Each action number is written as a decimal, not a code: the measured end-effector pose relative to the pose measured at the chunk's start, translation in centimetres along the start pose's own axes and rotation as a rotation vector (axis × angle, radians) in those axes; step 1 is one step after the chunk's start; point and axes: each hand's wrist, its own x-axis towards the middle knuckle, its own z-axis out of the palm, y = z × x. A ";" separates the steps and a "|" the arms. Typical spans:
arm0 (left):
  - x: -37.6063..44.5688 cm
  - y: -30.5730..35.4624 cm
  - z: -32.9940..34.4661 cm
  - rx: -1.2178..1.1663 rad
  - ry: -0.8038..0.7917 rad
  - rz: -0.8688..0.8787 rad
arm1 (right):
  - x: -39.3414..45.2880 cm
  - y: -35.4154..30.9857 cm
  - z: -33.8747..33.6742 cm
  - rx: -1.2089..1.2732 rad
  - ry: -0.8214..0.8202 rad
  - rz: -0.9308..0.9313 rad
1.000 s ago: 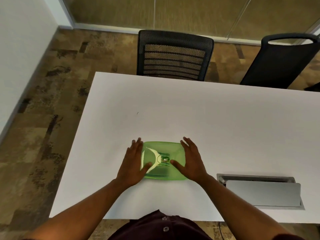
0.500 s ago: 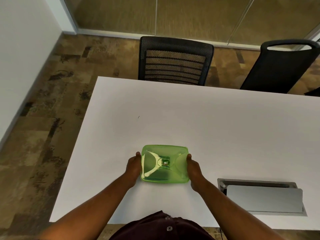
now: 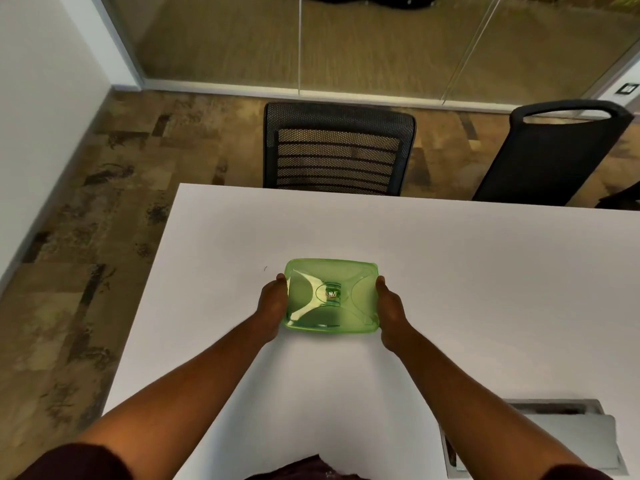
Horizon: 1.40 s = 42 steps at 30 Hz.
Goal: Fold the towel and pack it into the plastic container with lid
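A translucent green plastic container [image 3: 330, 295] with its lid on sits on the white table [image 3: 450, 271], a small label at the lid's centre. My left hand [image 3: 273, 304] grips its left side and my right hand [image 3: 389, 308] grips its right side, thumbs along the lid's edges. The fingers are hidden under or behind the container's sides. The towel does not show clearly through the green lid.
A grey cable hatch with a raised flap [image 3: 571, 441] is set in the table at the near right. Two black chairs, a mesh chair [image 3: 337, 150] and a plain black chair [image 3: 554, 150], stand at the far edge. The table's left edge drops to patterned carpet.
My hands left the top of the lid and took the container by its two sides. The container has moved away from me across the table with both arms stretched out.
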 end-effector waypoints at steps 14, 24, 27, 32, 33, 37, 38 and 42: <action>11.3 11.4 5.0 -0.026 -0.020 0.062 | 11.4 -11.8 3.0 -0.043 0.036 -0.067; 16.3 14.7 6.9 0.031 -0.009 0.051 | 16.1 -14.9 4.7 -0.107 0.046 -0.055; 16.6 14.8 7.1 0.064 0.005 0.055 | 16.7 -14.7 4.9 -0.108 0.051 -0.050; 16.8 14.6 7.1 0.076 -0.001 0.059 | 16.9 -14.7 5.0 -0.134 0.055 -0.057; 16.5 14.5 7.1 0.080 0.000 0.067 | 16.8 -14.8 5.0 -0.139 0.053 -0.062; 15.4 13.7 6.8 0.138 -0.014 0.135 | 16.7 -14.8 4.8 -0.234 0.072 -0.084; 14.9 13.4 6.6 0.174 -0.027 0.151 | 16.4 -14.9 4.8 -0.268 0.077 -0.095; 12.7 11.7 6.2 0.369 0.006 0.129 | 15.0 -13.7 4.6 -0.420 0.113 -0.112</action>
